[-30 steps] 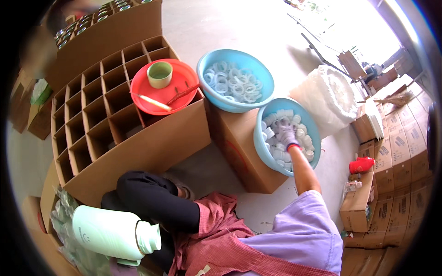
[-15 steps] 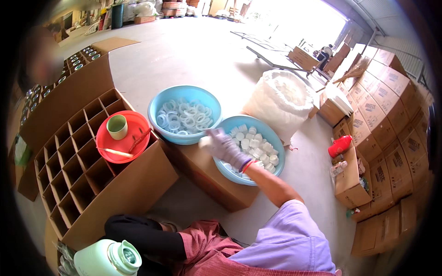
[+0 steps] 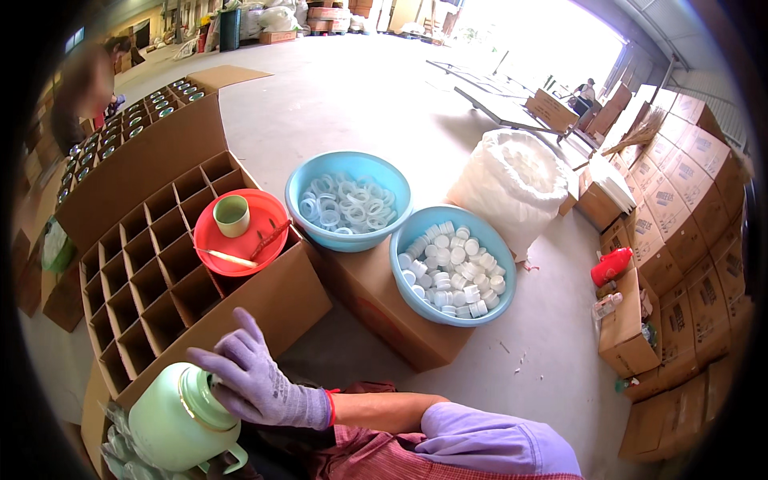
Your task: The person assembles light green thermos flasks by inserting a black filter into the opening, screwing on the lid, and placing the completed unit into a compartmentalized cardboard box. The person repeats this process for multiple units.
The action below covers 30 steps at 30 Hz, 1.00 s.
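Note:
A pale green vacuum flask (image 3: 172, 424) with a handle stands tilted at the lower left, its mouth turned toward my right hand (image 3: 260, 384). That hand wears a grey-purple work glove and is bent over the flask's neck. Its fingertips close together at the mouth, and one finger points up; whatever they pinch is hidden. My left hand is out of view. Beyond stand two light blue basins: one holds translucent plastic rings (image 3: 348, 202), the other white plastic stoppers (image 3: 458, 268).
A divided carton (image 3: 280, 308) carries a red plate (image 3: 210, 260) with a green cup (image 3: 231, 216) and thin tools. A white sack (image 3: 500, 180) stands behind the basins. Stacked cartons (image 3: 672, 212) line the right; another person (image 3: 84, 92) is at the far left.
My right hand has moved from between the two basins down and left to the flask's mouth. The flask has shifted and leans differently. The whole view has swung slightly left.

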### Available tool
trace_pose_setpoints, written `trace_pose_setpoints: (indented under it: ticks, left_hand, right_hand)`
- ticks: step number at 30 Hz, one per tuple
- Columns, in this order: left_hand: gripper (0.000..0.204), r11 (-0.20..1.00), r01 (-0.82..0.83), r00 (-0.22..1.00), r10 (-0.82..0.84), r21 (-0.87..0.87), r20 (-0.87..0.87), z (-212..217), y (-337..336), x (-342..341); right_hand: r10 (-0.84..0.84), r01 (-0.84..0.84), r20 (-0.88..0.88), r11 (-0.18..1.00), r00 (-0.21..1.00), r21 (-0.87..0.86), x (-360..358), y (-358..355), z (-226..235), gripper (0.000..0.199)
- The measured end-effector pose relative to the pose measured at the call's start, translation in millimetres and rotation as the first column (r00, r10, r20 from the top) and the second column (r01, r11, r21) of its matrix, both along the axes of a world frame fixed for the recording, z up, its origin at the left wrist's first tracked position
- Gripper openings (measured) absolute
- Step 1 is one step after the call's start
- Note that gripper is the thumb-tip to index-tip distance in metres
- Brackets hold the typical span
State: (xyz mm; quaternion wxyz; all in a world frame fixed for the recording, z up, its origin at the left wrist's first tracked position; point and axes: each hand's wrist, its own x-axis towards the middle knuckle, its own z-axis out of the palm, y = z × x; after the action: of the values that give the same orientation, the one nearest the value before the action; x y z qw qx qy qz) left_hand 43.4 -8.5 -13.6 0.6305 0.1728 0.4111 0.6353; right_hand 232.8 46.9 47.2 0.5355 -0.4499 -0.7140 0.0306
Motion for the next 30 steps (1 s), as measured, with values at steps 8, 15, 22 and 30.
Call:
trace_pose_setpoints:
  ticks: [8,15,22,30]
  left_hand:
    - [0.044,1.000,-0.025,0.998,0.026,-0.017,0.051,-4,0,11]
    - [0.044,0.994,-0.109,0.984,0.110,-0.014,0.141,-2,8,27]
    - [0.031,0.994,-0.081,0.978,0.065,0.075,0.197,-23,25,-8]
    - [0.027,0.973,-0.226,0.964,0.217,0.041,0.153,-15,39,-14]
  right_hand:
    - [0.313,-0.415,-0.402,0.888,0.861,-0.199,-2,7,-3,0.067]
    - [0.242,-0.454,-0.715,0.883,0.656,-0.119,-12,31,-31,0.047]
    - [0.534,-0.576,-0.233,0.797,0.813,-0.182,37,91,-63,0.074]
    - [-0.360,0.454,0.290,0.799,0.887,-0.394,156,277,-89,0.060]
